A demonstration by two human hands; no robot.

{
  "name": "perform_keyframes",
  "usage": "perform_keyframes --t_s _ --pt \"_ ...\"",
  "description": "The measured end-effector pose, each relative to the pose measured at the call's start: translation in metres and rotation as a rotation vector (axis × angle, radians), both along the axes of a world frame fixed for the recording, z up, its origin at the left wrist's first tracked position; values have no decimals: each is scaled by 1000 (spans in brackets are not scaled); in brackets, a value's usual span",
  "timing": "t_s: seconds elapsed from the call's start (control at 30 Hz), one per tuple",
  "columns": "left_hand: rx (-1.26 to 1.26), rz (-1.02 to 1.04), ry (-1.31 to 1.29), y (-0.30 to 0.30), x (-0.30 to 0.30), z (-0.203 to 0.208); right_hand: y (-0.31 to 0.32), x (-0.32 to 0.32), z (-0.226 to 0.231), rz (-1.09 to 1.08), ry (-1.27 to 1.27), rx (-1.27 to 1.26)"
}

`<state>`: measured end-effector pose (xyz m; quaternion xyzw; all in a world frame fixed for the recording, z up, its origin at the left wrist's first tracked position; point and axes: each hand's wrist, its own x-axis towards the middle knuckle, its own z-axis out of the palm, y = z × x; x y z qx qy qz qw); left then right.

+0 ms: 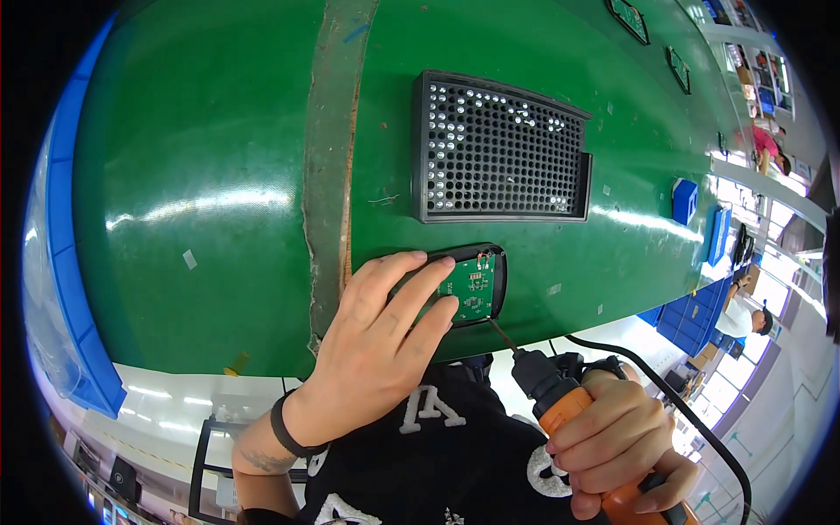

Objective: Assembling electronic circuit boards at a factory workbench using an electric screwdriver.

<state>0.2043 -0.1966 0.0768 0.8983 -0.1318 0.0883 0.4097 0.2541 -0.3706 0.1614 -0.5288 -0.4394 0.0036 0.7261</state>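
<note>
A black plastic housing [500,284] with a green circuit board [472,289] inside lies near the bench's front edge. Spread over its left part, my left hand [376,332] presses the housing with its fingertips and hides that side. My right hand [617,442] is wrapped round an orange and black electric screwdriver [564,411], held tilted. Its thin bit [501,333] reaches the housing's near right corner; whether the tip sits on a screw is too small to tell. Beyond the housing stands a black screw tray [507,149] with rows of holes, some holding shiny screws.
The green bench mat [210,131] has a worn strip [332,157] across it. More boards in black frames [630,19] lie far right. Blue bins [691,319] stand at the right, and a long blue tray [66,236] edges the left. A black cable [700,420] curves beside my right hand. Other people are in the right background.
</note>
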Motion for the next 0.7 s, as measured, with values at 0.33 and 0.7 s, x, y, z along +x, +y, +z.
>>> perform_keyframes --t_s 0.33,0.7 --pt "-30 -9 -14 0 0 -1 -2 10 9 147 71 -209" --pt "-65 62 42 -6 2 10 34 74 14 17 -71 36"
